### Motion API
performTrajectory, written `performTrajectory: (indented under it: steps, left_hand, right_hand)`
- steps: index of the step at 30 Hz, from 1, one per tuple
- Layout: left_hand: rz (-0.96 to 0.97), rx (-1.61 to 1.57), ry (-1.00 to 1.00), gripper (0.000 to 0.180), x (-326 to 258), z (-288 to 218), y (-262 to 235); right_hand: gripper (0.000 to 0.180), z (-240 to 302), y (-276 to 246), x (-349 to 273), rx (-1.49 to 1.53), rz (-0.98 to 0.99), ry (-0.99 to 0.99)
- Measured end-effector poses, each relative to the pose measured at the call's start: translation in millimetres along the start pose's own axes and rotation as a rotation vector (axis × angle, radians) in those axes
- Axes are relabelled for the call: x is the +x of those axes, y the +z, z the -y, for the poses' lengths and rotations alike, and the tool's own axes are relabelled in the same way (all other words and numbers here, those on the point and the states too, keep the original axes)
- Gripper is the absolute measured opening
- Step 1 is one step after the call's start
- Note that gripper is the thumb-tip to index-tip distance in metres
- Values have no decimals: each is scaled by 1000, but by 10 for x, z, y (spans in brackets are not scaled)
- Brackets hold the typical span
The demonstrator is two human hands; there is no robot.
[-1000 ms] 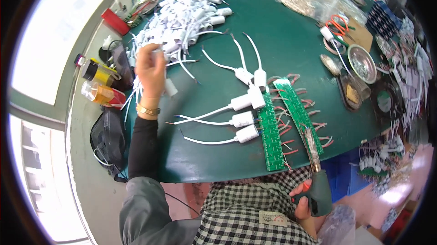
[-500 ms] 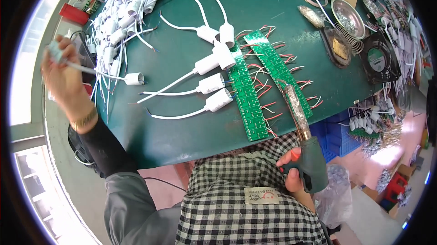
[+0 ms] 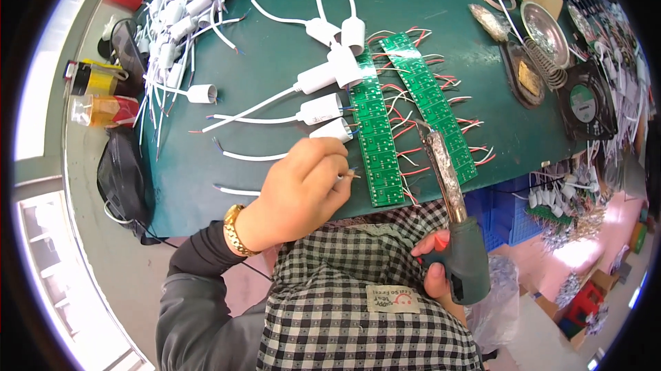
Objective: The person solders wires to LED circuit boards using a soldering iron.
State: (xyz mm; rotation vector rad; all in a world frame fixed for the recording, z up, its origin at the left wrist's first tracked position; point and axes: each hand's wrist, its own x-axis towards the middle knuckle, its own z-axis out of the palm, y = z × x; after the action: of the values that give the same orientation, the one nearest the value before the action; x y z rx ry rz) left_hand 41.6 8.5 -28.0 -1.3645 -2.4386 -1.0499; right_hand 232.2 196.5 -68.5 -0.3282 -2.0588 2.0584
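While the green table (image 3: pixel 268 61) carries everything, the soldering iron (image 3: pixel 446 174) points between the right board (image 3: pixel 432 92) and left board (image 3: pixel 375 130), right hand (image 3: pixel 436 281) wrapped round its handle. Left hand (image 3: pixel 296 195) has fingers closed on a corded socket (image 3: pixel 237 191), mostly hidden, beside the left board. If the iron's hot, a wobble could scorch those skinny wires (image 3: pixel 415 172).

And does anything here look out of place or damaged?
One white plastic cylinder lies crosswise at the end of another, by the left long green circuit board, looking jumbled. The metal barrel of the dark-green soldering gun looks brown and crusted, perhaps from use.
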Motion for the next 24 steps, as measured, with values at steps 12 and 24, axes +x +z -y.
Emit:
performTrajectory:
  steps: [12, 24]
  left_hand:
    - [-322, 312, -225, 19, 16, -127, 264]
    - [-215, 231, -308, 16, 112, -49, 288]
  right_hand:
    - [24, -34, -67, 49, 62, 74, 94]
    - [49, -91, -200, 63, -80, 215, 53]
